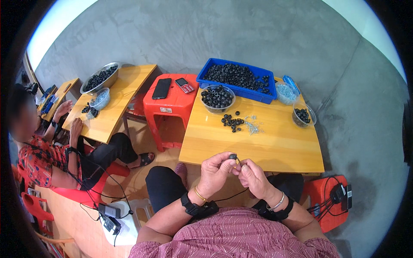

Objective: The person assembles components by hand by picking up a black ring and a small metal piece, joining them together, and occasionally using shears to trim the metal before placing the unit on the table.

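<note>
Black piece (232,156) pinched by left hand (216,171) above the table's near edge (275,168), seemingly for steadiness, right hand (257,177) fingertips pressed together alongside, contents unclear, loose pieces (233,122) ahead, likely for reach.

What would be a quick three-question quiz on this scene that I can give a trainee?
1. What does the black phone lie on?
2. True or false: the blue tray holds only white parts.
3. The small round part pinched in the left hand is: A) red, B) white, C) black.

Key:
1. The red stool.
2. False; it holds black parts.
3. C.
</note>
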Demonstrator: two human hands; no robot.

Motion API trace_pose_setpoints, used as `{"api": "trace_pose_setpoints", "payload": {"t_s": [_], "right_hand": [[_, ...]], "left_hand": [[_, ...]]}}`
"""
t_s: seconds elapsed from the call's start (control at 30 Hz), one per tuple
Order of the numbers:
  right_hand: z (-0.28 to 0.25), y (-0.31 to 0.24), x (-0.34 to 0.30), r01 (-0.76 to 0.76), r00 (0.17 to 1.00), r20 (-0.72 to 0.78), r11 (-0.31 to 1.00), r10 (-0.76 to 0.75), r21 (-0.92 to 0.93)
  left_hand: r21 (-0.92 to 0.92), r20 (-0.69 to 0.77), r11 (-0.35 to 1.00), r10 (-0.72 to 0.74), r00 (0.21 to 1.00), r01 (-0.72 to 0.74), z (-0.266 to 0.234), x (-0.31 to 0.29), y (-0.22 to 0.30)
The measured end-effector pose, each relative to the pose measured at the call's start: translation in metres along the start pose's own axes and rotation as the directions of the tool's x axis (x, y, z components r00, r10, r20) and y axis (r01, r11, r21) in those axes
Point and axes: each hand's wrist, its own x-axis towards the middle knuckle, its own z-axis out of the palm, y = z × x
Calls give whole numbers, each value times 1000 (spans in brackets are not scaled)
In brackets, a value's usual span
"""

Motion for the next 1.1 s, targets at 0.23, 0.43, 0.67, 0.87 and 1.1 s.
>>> {"api": "trace_pose_setpoints", "payload": {"t_s": [0.23, 0.43, 0.67, 0.87, 1.1], "right_hand": [[-3, -8, 6, 264, 954, 6, 834, -298, -484], [-5, -8, 2, 213, 974, 39, 849, -222, -483], [-5, -16, -1, 209, 974, 63, 758, -217, -618], [-15, -11, -1, 254, 965, 129, 683, -229, -684], [-10, -2, 3, 272, 959, 94, 775, -267, -571]], "left_hand": [[-5, -15, 1000, 17, 1000, -17, 3, -2, -1], [-97, 8, 989, -110, 994, 111, -2, 0, -1], [-34, 33, 994, -102, 994, 103, -5, -2, -2], [-65, 91, 981, -178, 980, 184, -7, -4, -1], [90, 40, 993, -75, 996, 71, -2, -2, -1]]}}
